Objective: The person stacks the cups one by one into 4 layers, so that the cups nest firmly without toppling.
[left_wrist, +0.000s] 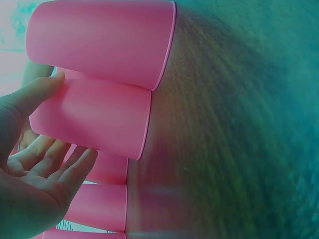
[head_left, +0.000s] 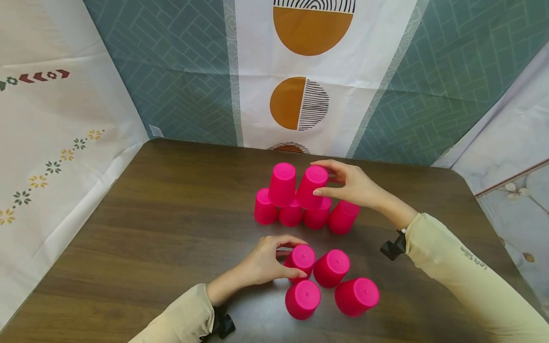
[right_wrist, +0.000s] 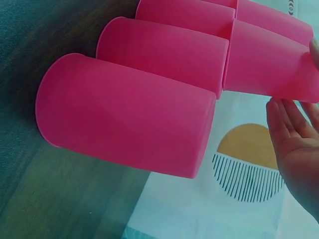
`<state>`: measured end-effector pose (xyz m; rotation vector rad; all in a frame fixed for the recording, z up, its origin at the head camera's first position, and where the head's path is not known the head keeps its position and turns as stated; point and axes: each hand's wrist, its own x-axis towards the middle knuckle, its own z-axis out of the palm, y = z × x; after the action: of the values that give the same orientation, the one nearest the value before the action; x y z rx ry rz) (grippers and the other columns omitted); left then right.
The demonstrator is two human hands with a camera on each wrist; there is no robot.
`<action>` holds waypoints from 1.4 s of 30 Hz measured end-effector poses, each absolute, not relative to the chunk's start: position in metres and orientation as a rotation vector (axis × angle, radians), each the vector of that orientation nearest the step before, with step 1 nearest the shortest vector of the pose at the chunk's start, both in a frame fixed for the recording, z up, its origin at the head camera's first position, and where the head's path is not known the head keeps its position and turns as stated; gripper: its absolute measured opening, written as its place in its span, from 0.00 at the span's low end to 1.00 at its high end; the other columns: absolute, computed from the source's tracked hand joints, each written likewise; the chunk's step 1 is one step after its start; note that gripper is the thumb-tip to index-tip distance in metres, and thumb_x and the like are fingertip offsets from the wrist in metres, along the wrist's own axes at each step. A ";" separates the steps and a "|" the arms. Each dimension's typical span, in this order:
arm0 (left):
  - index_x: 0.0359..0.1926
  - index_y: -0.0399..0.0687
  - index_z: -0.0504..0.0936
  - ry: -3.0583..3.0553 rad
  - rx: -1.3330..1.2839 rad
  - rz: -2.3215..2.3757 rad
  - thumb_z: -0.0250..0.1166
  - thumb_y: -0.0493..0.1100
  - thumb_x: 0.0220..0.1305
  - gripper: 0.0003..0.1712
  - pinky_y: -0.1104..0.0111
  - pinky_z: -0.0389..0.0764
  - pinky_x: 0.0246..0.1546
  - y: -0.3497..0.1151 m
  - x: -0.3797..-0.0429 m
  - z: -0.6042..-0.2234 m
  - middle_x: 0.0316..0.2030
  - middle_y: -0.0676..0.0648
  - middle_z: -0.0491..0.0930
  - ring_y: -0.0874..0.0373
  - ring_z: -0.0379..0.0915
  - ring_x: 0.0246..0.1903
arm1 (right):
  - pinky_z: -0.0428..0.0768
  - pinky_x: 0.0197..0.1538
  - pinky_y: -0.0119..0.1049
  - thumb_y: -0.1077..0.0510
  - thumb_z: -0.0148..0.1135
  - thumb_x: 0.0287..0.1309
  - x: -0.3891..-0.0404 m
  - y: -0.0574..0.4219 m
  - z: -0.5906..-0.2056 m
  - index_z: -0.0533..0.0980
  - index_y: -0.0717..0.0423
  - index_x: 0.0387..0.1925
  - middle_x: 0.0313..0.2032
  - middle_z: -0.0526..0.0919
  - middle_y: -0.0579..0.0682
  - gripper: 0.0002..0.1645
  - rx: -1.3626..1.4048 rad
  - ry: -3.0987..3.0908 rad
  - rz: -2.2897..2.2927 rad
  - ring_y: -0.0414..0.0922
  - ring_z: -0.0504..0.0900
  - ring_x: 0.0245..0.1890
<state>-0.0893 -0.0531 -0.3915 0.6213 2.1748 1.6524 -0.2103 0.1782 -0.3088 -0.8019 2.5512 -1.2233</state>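
A row of several upside-down pink cups point(head_left: 265, 209) stands toward the back of the table, with two more on top. My right hand point(head_left: 349, 186) holds the right upper cup point(head_left: 310, 189) between thumb and fingers; it sits over the row beside the left upper cup point(head_left: 282, 186). In the right wrist view, that held cup point(right_wrist: 269, 62) meets the tops of the cups below. Nearer me, my left hand point(head_left: 268, 262) grips an upside-down cup point(head_left: 301, 257) by its sides, thumb toward me. The left wrist view shows this cup point(left_wrist: 94, 117) close beside another cup point(left_wrist: 99, 40).
Around the left hand's cup stand three more upside-down pink cups, one in front point(head_left: 302, 300), one to its right point(head_left: 331, 269) and one at front right point(head_left: 357, 297). The brown wooden table point(head_left: 171, 214) ends at a patterned cloth backdrop point(head_left: 193, 95).
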 end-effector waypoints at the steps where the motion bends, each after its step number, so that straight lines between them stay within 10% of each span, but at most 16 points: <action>1: 0.50 0.49 0.79 2.175 0.629 1.650 0.75 0.42 0.46 0.27 0.67 0.78 0.48 -0.053 -0.090 -0.392 0.43 0.53 0.81 0.59 0.76 0.46 | 0.72 0.59 0.48 0.51 0.72 0.47 -0.209 0.180 -0.309 0.67 0.47 0.62 0.57 0.74 0.45 0.39 -0.799 2.558 -1.228 0.46 0.74 0.57; 21: 0.52 0.57 0.77 2.225 0.737 1.680 0.74 0.45 0.48 0.27 0.57 0.78 0.47 -0.061 -0.102 -0.375 0.41 0.58 0.81 0.60 0.77 0.42 | 0.75 0.55 0.38 0.55 0.69 0.50 -0.140 0.223 -0.307 0.69 0.48 0.61 0.58 0.75 0.46 0.35 -0.824 2.689 -1.260 0.46 0.77 0.54; 42: 0.51 0.59 0.74 2.267 0.970 1.757 0.75 0.44 0.46 0.29 0.68 0.78 0.47 -0.047 -0.104 -0.306 0.46 0.62 0.77 0.65 0.76 0.44 | 0.76 0.51 0.25 0.58 0.70 0.49 -0.057 0.253 -0.346 0.71 0.45 0.59 0.54 0.77 0.44 0.33 -0.747 2.662 -1.327 0.36 0.78 0.50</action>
<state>-0.1044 -0.0472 -0.3060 0.9699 2.2674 1.7569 -0.0573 0.2529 -0.3462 -0.7475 2.6620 -1.3267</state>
